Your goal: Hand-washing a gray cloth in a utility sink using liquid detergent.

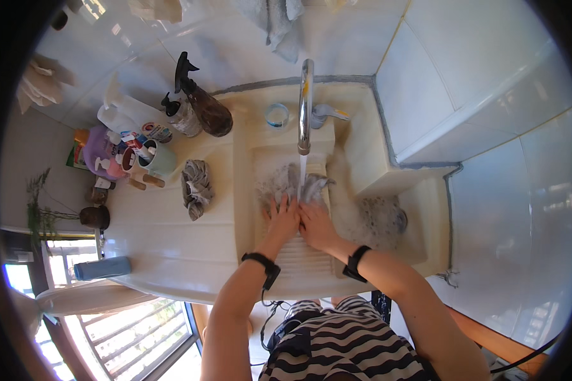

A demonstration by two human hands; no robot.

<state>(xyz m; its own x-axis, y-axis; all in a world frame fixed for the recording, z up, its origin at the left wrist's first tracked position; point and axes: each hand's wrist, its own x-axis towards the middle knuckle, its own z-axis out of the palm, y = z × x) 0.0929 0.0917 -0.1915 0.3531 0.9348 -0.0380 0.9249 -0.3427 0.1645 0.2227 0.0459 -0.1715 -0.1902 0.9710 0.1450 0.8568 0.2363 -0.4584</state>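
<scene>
A wet grey cloth (314,186) lies in the sink, at the top of a ribbed washboard surface (305,259). Water runs onto it from a chrome faucet (305,109). My left hand (283,219) presses on the cloth with fingers spread; suds partly hide the fingertips. Beside it, my right hand (317,226) rests on the cloth's lower edge, its fingers bent and partly hidden; whether they grip the cloth is unclear. Both wrists wear black bands. Another twisted grey cloth (197,189) lies on the ledge left of the basin.
Suds (381,221) float in the basin's right part. A brown spray bottle (212,112), a pump bottle (183,116) and a green cup (159,159) stand at the back left. A blue case (102,269) lies near the left edge. A clear round dish (277,116) sits behind the basin.
</scene>
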